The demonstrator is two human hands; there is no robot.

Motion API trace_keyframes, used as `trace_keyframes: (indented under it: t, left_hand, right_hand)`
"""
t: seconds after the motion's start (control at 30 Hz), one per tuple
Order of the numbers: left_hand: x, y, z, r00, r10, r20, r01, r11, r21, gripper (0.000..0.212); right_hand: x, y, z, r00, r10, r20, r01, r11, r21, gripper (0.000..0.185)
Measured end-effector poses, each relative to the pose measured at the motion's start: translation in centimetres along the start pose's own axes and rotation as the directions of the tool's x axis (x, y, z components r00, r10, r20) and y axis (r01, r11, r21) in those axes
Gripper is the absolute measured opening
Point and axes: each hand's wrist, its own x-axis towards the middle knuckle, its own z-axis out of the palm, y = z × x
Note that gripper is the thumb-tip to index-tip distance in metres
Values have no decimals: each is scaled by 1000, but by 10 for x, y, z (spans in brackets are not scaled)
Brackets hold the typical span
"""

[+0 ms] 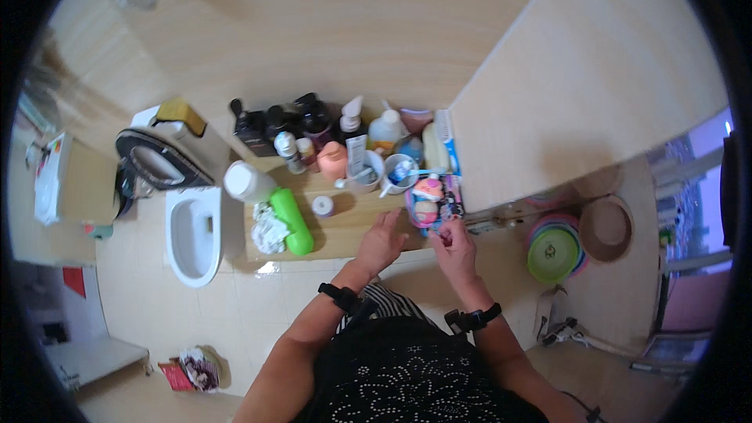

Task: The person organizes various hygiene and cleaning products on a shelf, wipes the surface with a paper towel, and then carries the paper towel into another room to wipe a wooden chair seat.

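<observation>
At the right end of a wooden-topped counter [346, 238] lies a colourful package [427, 202] with pink, rounded parts on a printed card. My right hand [457, 249] has its fingers curled on the package's near edge. To the left, my left hand [382, 241] rests over the counter's front part with fingers apart and nothing held. Just behind the package stand a white cup [400, 173] with a toothbrush across it and another white cup [367, 181] holding a tube [356, 155]. A small round white-topped container [322, 206] sits left of my left hand.
Pump bottles [351, 117] and dark bottles [314, 120] line the wall. Leftward are a green bottle [292, 222] lying down, crumpled white tissue [268, 232], a white canister [248, 181] and a toilet [194, 235]. Stacked basins [552, 252] stand at the right.
</observation>
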Motion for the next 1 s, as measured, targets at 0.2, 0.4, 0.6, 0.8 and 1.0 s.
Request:
trace_keyframes:
  t: [0.2, 0.4, 0.6, 0.8, 1.0]
  left_hand:
    - [-47, -23, -37, 982, -123, -144, 115, 991, -65, 37]
    - [-83, -29, -72, 948, -265, -176, 262, 964, -43, 26]
    - [-97, -35, -73, 935, -264, -238, 241, 963, -122, 27]
    - [-78, -42, -72, 924, -174, -340, 179, 984, -15, 54]
    - [-24, -53, -72, 828, -165, -535, 174, 984, -34, 52]
  right_hand:
    - [27, -67, 69, 885, -356, 298, 333, 934, 126, 30]
    - [50, -102, 142, 754, -529, 389, 598, 798, -76, 55]
    - [38, -83, 144, 773, -321, 546, 423, 904, -67, 51]
    - [20, -83, 117, 845, -66, 531, 92, 996, -21, 49]
    - [30, -89, 127, 894, -198, 402, 88, 957, 276, 48]
